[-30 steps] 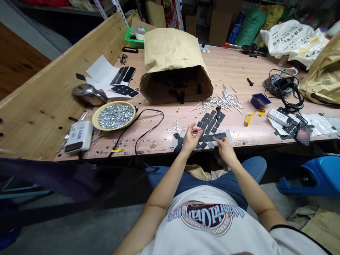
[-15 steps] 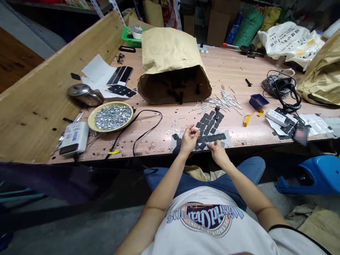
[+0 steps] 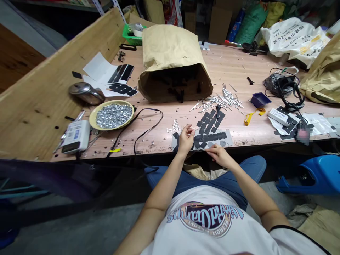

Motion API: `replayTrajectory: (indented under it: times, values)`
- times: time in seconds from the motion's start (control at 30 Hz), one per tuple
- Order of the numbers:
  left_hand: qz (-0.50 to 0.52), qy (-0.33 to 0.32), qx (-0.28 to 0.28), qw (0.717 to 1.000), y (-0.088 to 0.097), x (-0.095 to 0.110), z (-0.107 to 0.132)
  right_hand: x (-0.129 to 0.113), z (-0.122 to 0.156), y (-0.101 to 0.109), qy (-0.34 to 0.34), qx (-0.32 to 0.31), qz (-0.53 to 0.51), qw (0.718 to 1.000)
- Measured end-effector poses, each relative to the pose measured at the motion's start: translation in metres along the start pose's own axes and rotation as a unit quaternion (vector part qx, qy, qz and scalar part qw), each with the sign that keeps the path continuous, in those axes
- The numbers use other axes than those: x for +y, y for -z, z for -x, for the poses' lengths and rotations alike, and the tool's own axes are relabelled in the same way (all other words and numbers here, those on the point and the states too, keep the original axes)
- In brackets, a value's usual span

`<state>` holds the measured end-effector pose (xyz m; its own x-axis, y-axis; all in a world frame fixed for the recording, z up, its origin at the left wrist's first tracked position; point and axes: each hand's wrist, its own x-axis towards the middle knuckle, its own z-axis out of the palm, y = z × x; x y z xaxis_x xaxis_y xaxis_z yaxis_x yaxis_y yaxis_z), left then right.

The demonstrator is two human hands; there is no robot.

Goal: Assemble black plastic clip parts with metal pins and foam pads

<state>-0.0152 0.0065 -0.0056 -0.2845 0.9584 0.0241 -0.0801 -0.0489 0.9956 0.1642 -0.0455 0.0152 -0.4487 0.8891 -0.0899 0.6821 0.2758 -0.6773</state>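
A grey backing sheet (image 3: 227,141) with black rounded pads (image 3: 219,136) lies at the table's front edge. My right hand (image 3: 220,156) pinches the sheet's front edge, which looks slightly bent up there. Over the sheet's left part is my left hand (image 3: 186,140), thumb and fingertips drawn together; whatever they hold is too small to make out. More black pads (image 3: 209,121) spread just behind the sheet, with a small black plastic part (image 3: 218,110) lying on them. Left of my left hand sits a little pile of tiny silvery pieces (image 3: 175,124).
Behind the pads lie thin metal rods (image 3: 225,99) before a large open paper bag (image 3: 172,46) holding black parts. A yellow bowl of silvery pieces (image 3: 113,116), a white box (image 3: 76,136) and a black strap (image 3: 148,131) are leftward. Rightward are a dark blue tray (image 3: 260,100) and headset (image 3: 290,92).
My right hand has shifted slightly toward the table's front edge. My left hand has drawn a little left, away from it. The whole view has shifted slightly.
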Motion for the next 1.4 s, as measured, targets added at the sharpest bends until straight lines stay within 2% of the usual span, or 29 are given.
replayTrajectory:
  times: [0.03, 0.1, 0.17, 0.23, 0.27, 0.33, 0.4, 0.47, 0.53, 0.6, 0.73, 0.9, 0.97, 1.07, 1.17, 1.27, 1.4]
  values:
    - [-0.004, 0.002, 0.007, 1.000, 0.001, -0.001, -0.001, -0.001, 0.000, 0.004, 0.022, -0.015, 0.026, 0.999]
    - [-0.015, 0.000, 0.018, 1.000, 0.004, -0.003, -0.003, -0.002, -0.012, 0.018, 0.047, 0.004, 0.109, 0.993]
    - [-0.026, -0.007, 0.025, 0.999, 0.007, -0.004, -0.005, 0.003, -0.039, 0.038, 0.039, 0.049, 0.206, 0.976]
    - [-0.037, -0.017, 0.044, 0.998, 0.014, -0.004, -0.008, 0.012, -0.072, 0.061, 0.026, 0.067, 0.290, 0.954]
    - [-0.044, -0.023, 0.064, 0.997, 0.020, -0.004, -0.011, 0.017, -0.089, 0.072, 0.034, 0.058, 0.320, 0.945]
    - [-0.067, -0.033, 0.125, 0.989, 0.034, -0.003, -0.020, 0.027, -0.115, 0.091, 0.075, -0.001, 0.351, 0.933]
    - [-0.101, -0.033, 0.193, 0.975, 0.049, -0.003, -0.034, 0.034, -0.131, 0.102, 0.115, -0.057, 0.356, 0.926]
    - [-0.148, -0.021, 0.234, 0.961, 0.060, -0.003, -0.052, 0.040, -0.138, 0.107, 0.141, -0.092, 0.349, 0.922]
    - [-0.202, 0.001, 0.224, 0.953, 0.062, -0.003, -0.070, 0.043, -0.139, 0.110, 0.154, -0.107, 0.345, 0.920]
    - [-0.252, 0.018, 0.191, 0.949, 0.056, -0.003, -0.086, 0.045, -0.138, 0.112, 0.161, -0.107, 0.344, 0.919]
    - [-0.296, 0.033, 0.168, 0.940, 0.036, -0.005, -0.105, 0.040, -0.130, 0.113, 0.172, -0.063, 0.332, 0.925]
    - [-0.290, 0.036, 0.171, 0.941, 0.028, 0.000, -0.105, 0.022, -0.109, 0.096, 0.145, 0.008, 0.316, 0.938]
    - [-0.227, 0.027, 0.160, 0.960, 0.026, 0.004, -0.098, 0.009, -0.100, 0.083, 0.122, 0.051, 0.292, 0.947]
    - [-0.060, 0.052, 0.093, 0.992, 0.017, 0.006, -0.079, -0.014, -0.089, 0.062, 0.103, 0.092, 0.248, 0.959]
    - [0.063, 0.088, 0.040, 0.993, 0.005, 0.006, -0.056, -0.039, -0.082, 0.046, 0.084, 0.086, 0.233, 0.965]
    - [0.112, 0.083, 0.042, 0.989, -0.005, 0.007, -0.037, -0.058, -0.076, 0.039, 0.048, 0.074, 0.265, 0.960]
    - [0.146, 0.054, 0.051, 0.987, -0.014, 0.012, -0.022, -0.070, -0.070, 0.038, 0.020, 0.063, 0.304, 0.950]
